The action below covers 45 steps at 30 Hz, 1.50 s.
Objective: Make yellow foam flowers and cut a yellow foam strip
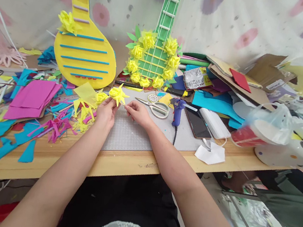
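A yellow paper flower point(118, 94) with pointed petals is pinched in the fingers of my left hand point(106, 113), above the grey cutting mat point(127, 134). Just to its right, my right hand point(139, 114) is closed in a pinch close to the flower's lower edge; what lies between those fingertips is too small to make out. Another yellow flower point(101, 97) rests behind my left hand. Scissors point(159, 110) lie on the mat beyond my right hand. A purple glue gun point(177, 112) stands further right.
Yellow point(87, 54) and green point(164, 30) guitar-shaped crafts lean at the back. Magenta sheets point(33, 99) and paper scraps point(59, 125) cover the left. A phone point(198, 122), white power bank point(215, 123), bagged cup point(265, 128) and stacked cardboard point(243, 86) occupy the right.
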### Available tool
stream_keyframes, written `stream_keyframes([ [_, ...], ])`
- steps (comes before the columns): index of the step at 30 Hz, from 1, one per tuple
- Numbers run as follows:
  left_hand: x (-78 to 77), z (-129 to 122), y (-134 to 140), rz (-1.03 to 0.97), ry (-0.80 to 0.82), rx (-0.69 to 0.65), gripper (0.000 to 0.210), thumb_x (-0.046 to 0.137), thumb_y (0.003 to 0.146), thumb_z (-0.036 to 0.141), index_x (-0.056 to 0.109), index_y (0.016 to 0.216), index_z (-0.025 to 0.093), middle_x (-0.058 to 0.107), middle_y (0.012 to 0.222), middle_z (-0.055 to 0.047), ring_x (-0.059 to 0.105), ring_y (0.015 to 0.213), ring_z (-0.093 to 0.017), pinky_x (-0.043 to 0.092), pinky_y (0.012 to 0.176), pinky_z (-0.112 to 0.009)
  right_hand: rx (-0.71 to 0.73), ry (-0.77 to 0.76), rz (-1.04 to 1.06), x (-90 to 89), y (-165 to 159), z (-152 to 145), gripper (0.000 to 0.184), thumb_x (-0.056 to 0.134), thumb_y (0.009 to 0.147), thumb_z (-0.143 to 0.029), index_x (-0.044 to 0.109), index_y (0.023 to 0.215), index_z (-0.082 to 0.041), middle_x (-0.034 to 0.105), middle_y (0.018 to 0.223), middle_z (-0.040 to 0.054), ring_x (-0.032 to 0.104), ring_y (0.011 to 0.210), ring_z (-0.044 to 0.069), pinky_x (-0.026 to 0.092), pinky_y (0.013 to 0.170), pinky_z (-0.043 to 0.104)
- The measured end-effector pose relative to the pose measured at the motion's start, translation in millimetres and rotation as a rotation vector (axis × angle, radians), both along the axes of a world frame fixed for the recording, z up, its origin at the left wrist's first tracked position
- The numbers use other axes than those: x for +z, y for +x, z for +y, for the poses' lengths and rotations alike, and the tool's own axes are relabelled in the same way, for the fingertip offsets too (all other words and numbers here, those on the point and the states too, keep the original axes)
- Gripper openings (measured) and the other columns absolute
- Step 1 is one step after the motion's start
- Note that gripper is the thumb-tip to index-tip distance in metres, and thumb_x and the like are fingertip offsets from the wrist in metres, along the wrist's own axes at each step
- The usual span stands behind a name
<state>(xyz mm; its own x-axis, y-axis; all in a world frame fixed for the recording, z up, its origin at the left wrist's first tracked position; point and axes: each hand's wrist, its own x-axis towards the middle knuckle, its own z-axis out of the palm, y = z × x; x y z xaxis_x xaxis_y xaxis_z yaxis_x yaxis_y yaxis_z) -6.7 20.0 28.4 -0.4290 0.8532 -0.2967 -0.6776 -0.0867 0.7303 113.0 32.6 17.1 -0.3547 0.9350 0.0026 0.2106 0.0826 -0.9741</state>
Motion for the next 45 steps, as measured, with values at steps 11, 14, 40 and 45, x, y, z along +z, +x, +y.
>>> stream_keyframes([
  [11, -0.8, -1.6, -2.8, 0.024, 0.042, -0.094, 0.012, 0.054, 0.078, 0.006, 0.061, 0.073, 0.014, 0.066, 0.073, -0.001, 0.062, 0.065, -0.008, 0.053, 0.074, -0.024, -0.005, -0.058, 0.002, 3.9, 2.2, 1.7, 0.023, 0.046, 0.088, -0.025, 0.050, 0.067, -0.016, 0.046, 0.045, -0.0075, 0.040, 0.034, 0.005, 0.033, 0.038, 0.018],
  [14, -1.5, -0.9, -2.2, 0.064, 0.012, -0.071, 0.012, 0.054, 0.077, 0.006, 0.061, 0.072, 0.014, 0.065, 0.072, 0.000, 0.061, 0.065, -0.008, 0.053, 0.074, -0.025, 0.009, -0.094, 0.010, 4.9, 2.5, 1.7, 0.025, 0.046, 0.088, -0.024, 0.050, 0.065, -0.016, 0.044, 0.043, -0.0078, 0.039, 0.033, 0.005, 0.033, 0.037, 0.018],
  [40, -2.6, -1.4, -3.6, 0.090, -0.061, -0.066, 0.004, 0.064, 0.073, 0.014, 0.060, 0.072, 0.016, 0.062, 0.069, 0.000, 0.059, 0.063, -0.007, 0.052, 0.068, -0.023, 0.062, -0.118, 0.084, 4.6, 4.4, 2.5, 0.020, 0.048, 0.084, -0.018, 0.052, 0.065, -0.015, 0.045, 0.043, -0.0078, 0.042, 0.036, 0.005, 0.037, 0.042, 0.018],
  [45, -1.2, -0.4, -1.1, 0.123, -0.086, -0.026, 0.004, 0.062, 0.071, 0.015, 0.059, 0.069, 0.015, 0.060, 0.063, 0.001, 0.057, 0.061, -0.008, 0.050, 0.067, -0.022, 0.094, -0.153, 0.108, 8.1, 5.3, 0.3, 0.021, 0.048, 0.085, -0.017, 0.052, 0.064, -0.014, 0.043, 0.042, -0.0085, 0.041, 0.036, 0.004, 0.037, 0.041, 0.016],
])
